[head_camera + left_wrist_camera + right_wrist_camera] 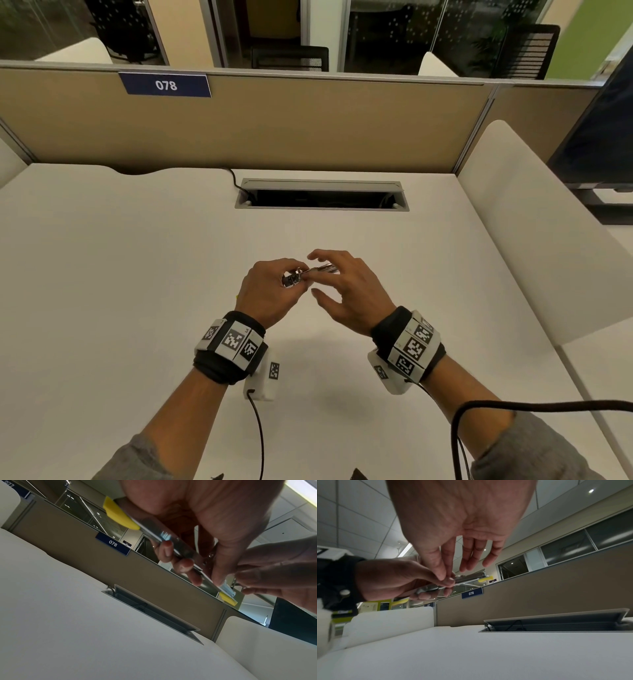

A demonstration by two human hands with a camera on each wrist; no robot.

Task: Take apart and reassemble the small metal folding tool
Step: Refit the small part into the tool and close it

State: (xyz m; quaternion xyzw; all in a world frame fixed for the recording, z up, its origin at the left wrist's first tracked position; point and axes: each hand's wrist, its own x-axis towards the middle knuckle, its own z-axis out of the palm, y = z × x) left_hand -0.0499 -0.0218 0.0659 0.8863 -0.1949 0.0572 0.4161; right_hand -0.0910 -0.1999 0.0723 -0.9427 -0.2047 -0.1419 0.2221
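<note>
Both hands [308, 291] hold the folding tool [308, 274] above the desk [137, 274].

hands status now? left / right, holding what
Left hand: closed around the metal folding tool, held above the desk.
Right hand: thumb and forefinger pinch the tool's other end; other fingers spread.
</note>
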